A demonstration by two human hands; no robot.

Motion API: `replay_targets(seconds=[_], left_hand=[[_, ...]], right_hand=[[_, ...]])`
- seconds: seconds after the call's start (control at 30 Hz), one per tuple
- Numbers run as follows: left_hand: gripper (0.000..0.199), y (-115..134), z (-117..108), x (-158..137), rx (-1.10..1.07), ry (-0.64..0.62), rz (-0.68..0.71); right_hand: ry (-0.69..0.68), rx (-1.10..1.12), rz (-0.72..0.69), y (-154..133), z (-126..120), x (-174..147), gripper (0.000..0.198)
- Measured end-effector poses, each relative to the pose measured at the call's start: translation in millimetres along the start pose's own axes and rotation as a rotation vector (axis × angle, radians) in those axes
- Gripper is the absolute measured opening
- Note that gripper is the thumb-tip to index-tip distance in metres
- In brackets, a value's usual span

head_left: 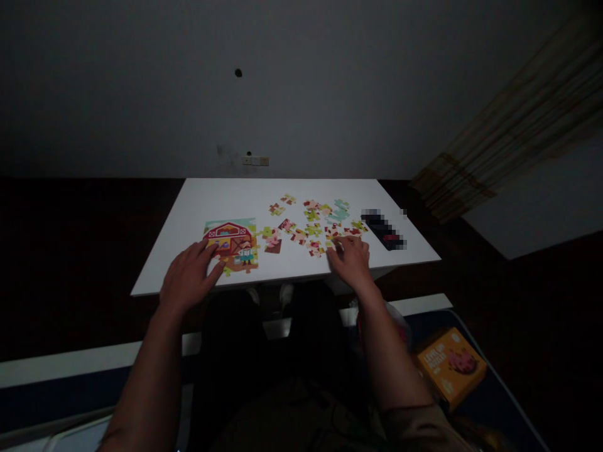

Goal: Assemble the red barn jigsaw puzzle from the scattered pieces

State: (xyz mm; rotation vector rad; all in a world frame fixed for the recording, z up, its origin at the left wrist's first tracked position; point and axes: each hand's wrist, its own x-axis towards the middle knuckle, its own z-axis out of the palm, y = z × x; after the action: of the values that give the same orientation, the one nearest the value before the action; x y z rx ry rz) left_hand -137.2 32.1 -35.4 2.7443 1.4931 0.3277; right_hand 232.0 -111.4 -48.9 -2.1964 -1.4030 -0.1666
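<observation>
My left hand [191, 273] lies with its fingers spread on the left edge of a joined jigsaw section [235, 242], which shows a red barn and a figure. Over at the right, the bent fingers of my right hand [351, 260] come down among loose puzzle pieces, with thumb and forefinger around a small yellow-green puzzle piece [328, 243]. Several loose pieces [312, 215] are scattered across the middle of the table. Close to the right side of the joined section is a small cluster with a pink pig [272, 242].
The white table [179, 213] has its near edge just above my knees. A dark, partly pixelated object [384, 231] lies at its right. An orange puzzle box [452, 367] sits on the dark blue seat at lower right. A wall stands behind, with a curtain [494, 125] at right.
</observation>
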Motion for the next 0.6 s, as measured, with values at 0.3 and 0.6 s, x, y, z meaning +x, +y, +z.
replay_targets(seconds=[0.3,0.6], left_hand=[[0.053,-1.0,0.6,-0.2,-0.028,-0.008,-0.004],[0.052,0.3,-1.2,-0.4,-0.005,-0.013,-0.014]], right_hand=[[-0.108,-0.137,-0.215,-43.7,-1.3,-10.9,0.037],[-0.100,-0.124,-0.245,-28.9,-11.6,4.4,0.031]])
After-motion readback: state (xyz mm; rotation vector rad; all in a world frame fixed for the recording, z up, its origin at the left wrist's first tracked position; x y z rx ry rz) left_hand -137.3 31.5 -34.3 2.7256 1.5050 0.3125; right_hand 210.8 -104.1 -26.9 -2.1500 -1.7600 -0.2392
